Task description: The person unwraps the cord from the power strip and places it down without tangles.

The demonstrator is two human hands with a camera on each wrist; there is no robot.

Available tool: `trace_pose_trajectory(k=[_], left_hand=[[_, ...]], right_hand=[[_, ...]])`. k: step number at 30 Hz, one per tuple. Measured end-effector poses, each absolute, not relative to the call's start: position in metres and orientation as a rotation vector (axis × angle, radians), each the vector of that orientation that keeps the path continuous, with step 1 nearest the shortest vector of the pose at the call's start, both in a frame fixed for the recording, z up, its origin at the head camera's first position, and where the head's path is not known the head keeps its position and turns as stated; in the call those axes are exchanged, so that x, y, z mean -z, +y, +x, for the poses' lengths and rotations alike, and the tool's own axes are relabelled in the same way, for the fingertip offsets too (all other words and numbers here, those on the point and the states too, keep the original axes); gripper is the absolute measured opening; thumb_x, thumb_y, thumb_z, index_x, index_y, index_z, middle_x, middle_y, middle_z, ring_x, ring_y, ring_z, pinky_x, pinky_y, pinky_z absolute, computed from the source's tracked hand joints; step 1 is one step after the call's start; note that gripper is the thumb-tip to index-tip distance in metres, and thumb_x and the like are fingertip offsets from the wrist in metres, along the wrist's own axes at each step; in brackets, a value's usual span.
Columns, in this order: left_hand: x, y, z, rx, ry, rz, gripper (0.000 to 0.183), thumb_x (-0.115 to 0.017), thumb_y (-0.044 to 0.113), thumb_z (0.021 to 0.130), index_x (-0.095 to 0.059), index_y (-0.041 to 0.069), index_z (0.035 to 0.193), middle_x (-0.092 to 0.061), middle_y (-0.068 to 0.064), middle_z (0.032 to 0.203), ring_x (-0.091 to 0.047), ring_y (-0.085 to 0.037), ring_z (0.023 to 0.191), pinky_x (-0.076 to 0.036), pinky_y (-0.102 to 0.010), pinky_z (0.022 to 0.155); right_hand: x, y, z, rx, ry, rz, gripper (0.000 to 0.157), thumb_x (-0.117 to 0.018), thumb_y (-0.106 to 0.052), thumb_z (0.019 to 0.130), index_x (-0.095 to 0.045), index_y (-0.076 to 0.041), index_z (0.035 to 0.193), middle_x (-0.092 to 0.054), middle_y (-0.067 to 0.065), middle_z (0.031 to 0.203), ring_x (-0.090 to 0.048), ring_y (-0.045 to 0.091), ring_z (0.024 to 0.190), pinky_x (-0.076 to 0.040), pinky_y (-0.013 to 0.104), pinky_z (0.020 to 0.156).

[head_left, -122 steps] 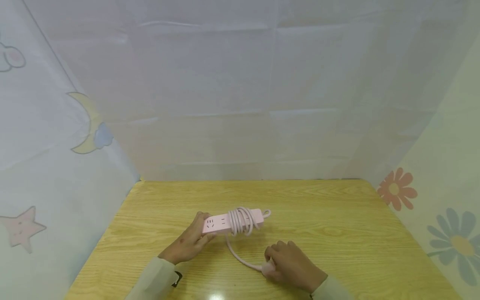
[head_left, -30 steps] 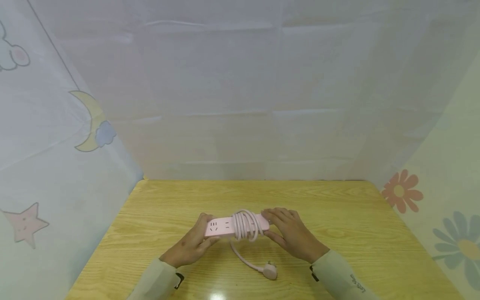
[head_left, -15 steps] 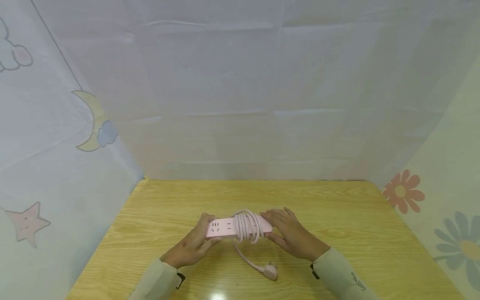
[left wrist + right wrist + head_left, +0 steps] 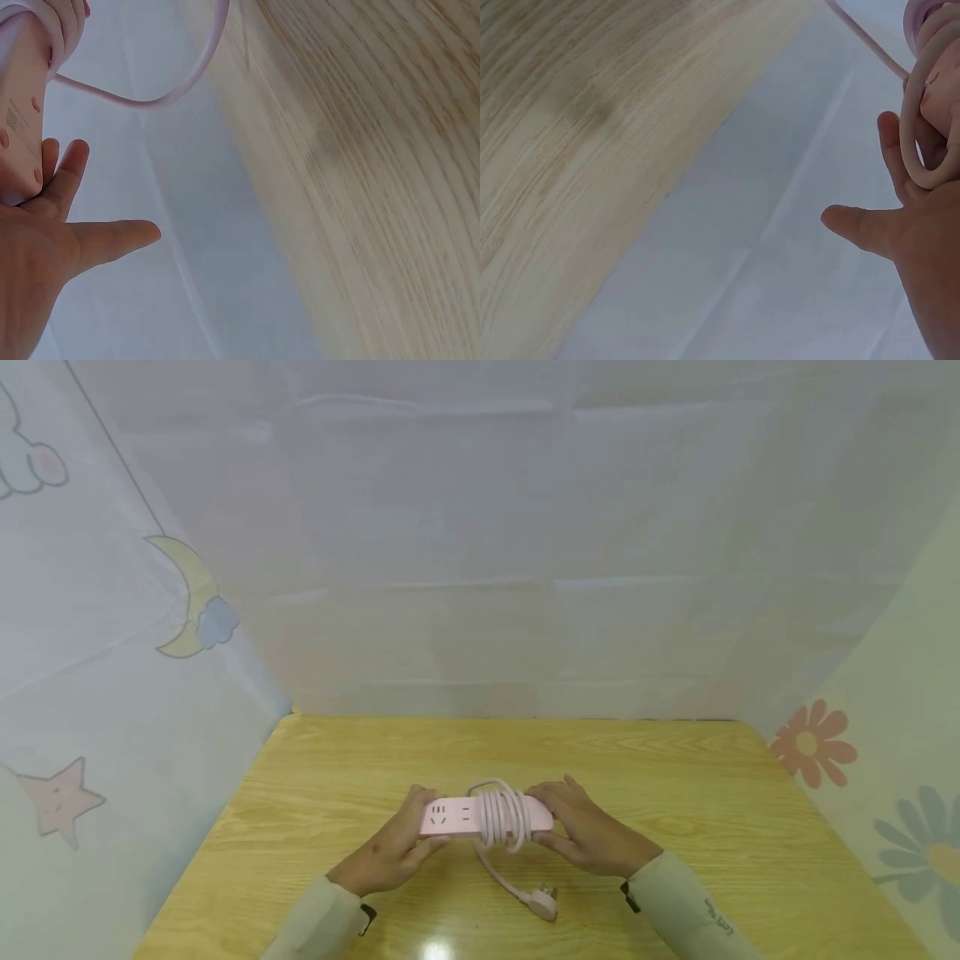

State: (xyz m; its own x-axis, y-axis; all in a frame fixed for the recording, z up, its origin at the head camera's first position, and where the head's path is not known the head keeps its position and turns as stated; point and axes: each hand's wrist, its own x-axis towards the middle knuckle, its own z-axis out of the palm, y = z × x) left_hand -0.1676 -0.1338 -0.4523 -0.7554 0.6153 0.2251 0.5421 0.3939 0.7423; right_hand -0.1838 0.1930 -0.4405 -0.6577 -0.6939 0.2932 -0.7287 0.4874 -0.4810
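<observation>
A pink power strip (image 4: 450,816) is held level above the table, its sockets facing up toward the head camera. Its pink cord (image 4: 498,817) is wound several times round the right half. My left hand (image 4: 390,850) grips the strip's left end between thumb and fingers. At the other end my right hand (image 4: 592,835) grips likewise, fingers behind and thumb in front. A loose length of cord hangs down to the plug (image 4: 542,903), whose prongs show. The left wrist view shows the strip's underside (image 4: 21,124); a cord loop (image 4: 911,127) lies by my right fingers.
The wooden table (image 4: 337,760) spreads out beneath and around my hands. A pale sheet (image 4: 480,568) rises behind its far edge. Printed side sheets stand left and right, one with a moon (image 4: 187,597), the other with flowers (image 4: 813,743).
Earlier my right hand held the plug; it has let go and now grips the strip's right end. Over the last second, both hands and the strip have shifted slightly right in view.
</observation>
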Motion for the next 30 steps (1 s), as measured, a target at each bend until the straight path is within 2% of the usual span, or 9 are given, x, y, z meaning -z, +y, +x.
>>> trace_pose_trajectory(k=[3, 9, 16, 21, 25, 30], left_hand=[[0.453, -0.134, -0.167, -1.313, 2.526, 1.029, 0.045, -0.053, 0.022, 0.105, -0.031, 0.006, 0.141, -0.039, 0.001, 0.116, -0.048, -0.014, 0.092, -0.051, -0.026, 0.076], [0.458, -0.136, -0.168, -1.315, 2.516, 1.024, 0.046, -0.055, 0.022, 0.104, -0.031, 0.006, 0.140, -0.041, 0.000, 0.118, -0.051, -0.013, 0.091, -0.052, -0.026, 0.076], [0.458, -0.138, -0.172, -1.317, 2.580, 0.976, 0.048, -0.066, 0.017, 0.097, -0.038, 0.008, 0.136, -0.050, 0.001, 0.114, -0.054, -0.013, 0.089, -0.053, -0.028, 0.073], [0.456, -0.138, -0.176, -1.319, 2.609, 0.971, 0.049, -0.072, 0.013, 0.092, -0.044, 0.010, 0.132, -0.051, 0.002, 0.113, -0.055, -0.013, 0.090, -0.053, -0.029, 0.074], [0.454, -0.140, -0.179, -1.301, 2.586, 0.940, 0.048, -0.072, 0.020, 0.094, -0.044, 0.010, 0.132, -0.053, 0.000, 0.112, -0.056, -0.014, 0.090, -0.053, -0.029, 0.074], [0.443, -0.143, -0.182, -1.281, 2.583, 0.887, 0.052, -0.069, 0.033, 0.096, -0.043, 0.007, 0.133, -0.054, -0.009, 0.124, -0.056, -0.022, 0.108, -0.050, -0.046, 0.091]], right_hand=[[0.441, 0.193, -0.183, -0.919, -2.645, 1.280, 0.047, -0.065, -0.029, 0.098, -0.048, -0.011, 0.138, -0.055, -0.004, 0.134, -0.050, 0.023, 0.128, -0.010, 0.065, 0.114], [0.443, 0.192, -0.179, -0.848, -2.559, 1.268, 0.045, -0.066, -0.030, 0.097, -0.053, -0.013, 0.136, -0.057, -0.001, 0.135, -0.050, 0.028, 0.129, -0.013, 0.069, 0.111], [0.443, 0.190, -0.180, -0.748, -2.479, 1.260, 0.044, -0.066, -0.031, 0.096, -0.055, -0.014, 0.135, -0.060, -0.001, 0.131, -0.048, 0.036, 0.130, -0.012, 0.076, 0.106], [0.442, 0.190, -0.180, -0.728, -2.470, 1.242, 0.046, -0.069, -0.029, 0.094, -0.054, -0.016, 0.136, -0.060, -0.002, 0.132, -0.047, 0.036, 0.131, -0.010, 0.076, 0.106], [0.443, 0.191, -0.180, -0.716, -2.469, 1.237, 0.048, -0.071, -0.027, 0.092, -0.055, -0.016, 0.136, -0.060, -0.002, 0.132, -0.046, 0.035, 0.132, -0.010, 0.075, 0.107], [0.444, 0.192, -0.181, -0.703, -2.469, 1.236, 0.050, -0.073, -0.024, 0.090, -0.055, -0.016, 0.136, -0.060, -0.001, 0.131, -0.046, 0.035, 0.132, -0.012, 0.075, 0.107]])
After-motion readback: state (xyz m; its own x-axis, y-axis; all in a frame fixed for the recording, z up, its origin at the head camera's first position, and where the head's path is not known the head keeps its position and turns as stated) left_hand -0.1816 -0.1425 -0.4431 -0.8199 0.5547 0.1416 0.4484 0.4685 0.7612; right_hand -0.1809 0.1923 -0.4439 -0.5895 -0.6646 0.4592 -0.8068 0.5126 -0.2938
